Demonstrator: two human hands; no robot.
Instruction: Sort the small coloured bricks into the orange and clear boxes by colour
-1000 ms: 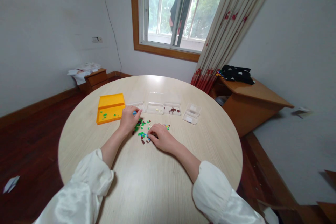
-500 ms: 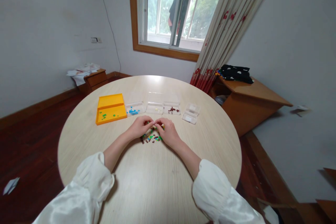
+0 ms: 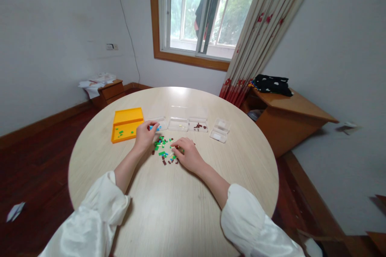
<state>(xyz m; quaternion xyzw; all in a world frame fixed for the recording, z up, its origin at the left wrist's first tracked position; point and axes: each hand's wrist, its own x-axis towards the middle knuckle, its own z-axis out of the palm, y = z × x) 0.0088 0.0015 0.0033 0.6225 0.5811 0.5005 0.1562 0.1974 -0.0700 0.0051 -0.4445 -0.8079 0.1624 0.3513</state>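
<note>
My left hand point(image 3: 145, 135) is over the near edge of a clear box holding small blue bricks point(image 3: 159, 127). Its thumb and fingertips are closed in a pinch; whatever lies between them is too small to make out. My right hand point(image 3: 188, 154) rests at the right side of a pile of mixed toy bricks point(image 3: 163, 153) in green, brown, yellow and blue. Its thumb and forefinger are apart, reaching over the pile's edge, and its palm hides some bricks.
A yellow box point(image 3: 128, 139) with several green bricks stands open at the left. Clear boxes follow: one with pale pieces point(image 3: 181, 125), one with brown bricks point(image 3: 199, 126), and a small one point(image 3: 218, 136) farther right. All stand on a round wooden table point(image 3: 175, 209).
My hands, together above the pile before, have parted. The left has moved up and left to the blue bricks' box; the right has stayed near the pile, now more uncovered.
</note>
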